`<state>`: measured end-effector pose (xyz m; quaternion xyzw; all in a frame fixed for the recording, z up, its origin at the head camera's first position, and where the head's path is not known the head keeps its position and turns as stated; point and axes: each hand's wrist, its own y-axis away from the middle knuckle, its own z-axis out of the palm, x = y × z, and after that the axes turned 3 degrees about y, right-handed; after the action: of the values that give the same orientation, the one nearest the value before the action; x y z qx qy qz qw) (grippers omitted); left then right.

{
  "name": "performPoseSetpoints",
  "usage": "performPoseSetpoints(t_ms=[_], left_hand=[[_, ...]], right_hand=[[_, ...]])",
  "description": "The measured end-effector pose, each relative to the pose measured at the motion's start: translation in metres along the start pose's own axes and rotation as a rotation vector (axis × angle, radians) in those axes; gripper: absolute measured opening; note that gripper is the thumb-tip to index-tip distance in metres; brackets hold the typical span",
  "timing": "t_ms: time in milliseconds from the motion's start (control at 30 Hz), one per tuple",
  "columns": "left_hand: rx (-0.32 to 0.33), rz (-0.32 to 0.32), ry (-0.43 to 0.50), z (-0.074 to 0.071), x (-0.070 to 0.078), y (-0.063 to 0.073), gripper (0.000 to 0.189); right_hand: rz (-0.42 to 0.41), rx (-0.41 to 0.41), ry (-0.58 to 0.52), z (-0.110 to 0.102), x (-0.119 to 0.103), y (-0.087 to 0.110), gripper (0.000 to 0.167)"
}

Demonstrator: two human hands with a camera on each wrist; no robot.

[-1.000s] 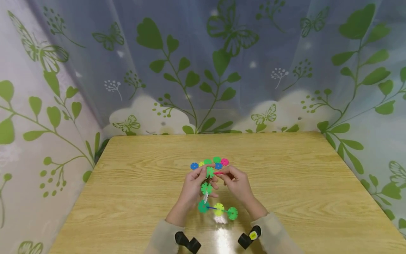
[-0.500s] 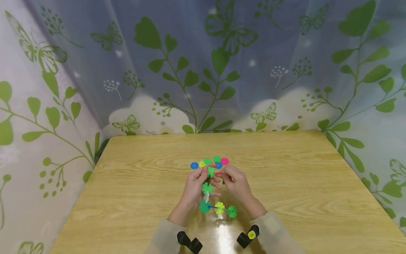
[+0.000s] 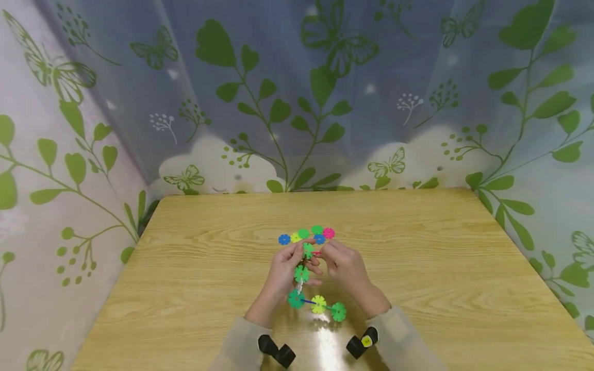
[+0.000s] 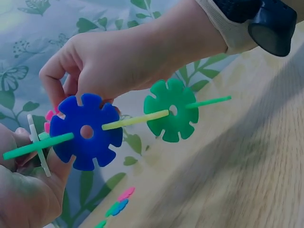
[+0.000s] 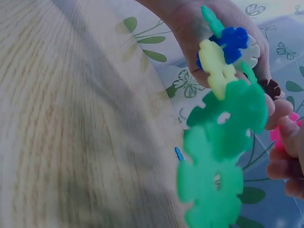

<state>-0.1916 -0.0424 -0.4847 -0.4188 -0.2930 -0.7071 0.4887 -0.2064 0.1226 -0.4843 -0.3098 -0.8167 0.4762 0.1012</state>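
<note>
My left hand (image 3: 281, 270) grips one end of a chain of slotted, flower-shaped plastic discs, its thumb on a green disc (image 3: 308, 251). Opposite it, my right hand (image 3: 347, 265) pinches a pink disc (image 5: 277, 138), seen edge-on in the head view and right at that green disc's rim. From the left hand the chain hangs toward the body through another green disc (image 3: 301, 273), a white disc, a teal one (image 3: 296, 299), then a yellow disc (image 3: 318, 304) and a green end disc (image 3: 339, 312). A blue disc (image 4: 86, 130) shows in the left wrist view.
Several loose discs lie beyond the hands on the wooden table (image 3: 209, 268), among them a blue disc (image 3: 284, 239) and a pink one (image 3: 328, 233). A curtain (image 3: 297, 103) with leaves and butterflies surrounds the table's back and sides. Each wrist bears a black camera.
The right hand has shifted slightly left, and less of the pink disc shows between the hands. The hanging chain sways a little; the left hand stays almost in place.
</note>
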Motion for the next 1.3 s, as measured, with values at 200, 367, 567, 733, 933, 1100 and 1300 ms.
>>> performPoseSetpoints(t_ms=[200,367,567,733,933,1100,1300], left_hand=[[0.006,0.009,-0.003,0.003,-0.002,0.000,0.039],[0.019,0.007,-0.010,0.006,-0.003,-0.002,0.041],[0.020,0.013,-0.011,0.010,-0.003,-0.003,0.043],[0.035,0.002,-0.003,0.011,-0.002,-0.005,0.044],[0.033,-0.017,0.039,0.009,0.001,-0.005,0.043],[0.007,0.007,0.046,0.009,0.005,-0.003,0.043],[0.013,0.024,0.065,0.010,0.008,-0.001,0.043]], right_hand=[[-0.028,0.001,0.026,0.001,0.002,0.001,0.022],[-0.009,-0.001,0.035,0.001,0.002,0.002,0.020],[0.113,0.050,-0.094,0.004,-0.001,0.004,0.023],[0.198,0.054,-0.181,0.006,-0.001,0.006,0.025],[0.257,-0.025,-0.229,0.002,0.002,0.005,0.022],[0.278,-0.041,-0.294,-0.002,0.002,0.003,0.021],[0.269,-0.028,-0.338,-0.003,0.003,0.003,0.021]])
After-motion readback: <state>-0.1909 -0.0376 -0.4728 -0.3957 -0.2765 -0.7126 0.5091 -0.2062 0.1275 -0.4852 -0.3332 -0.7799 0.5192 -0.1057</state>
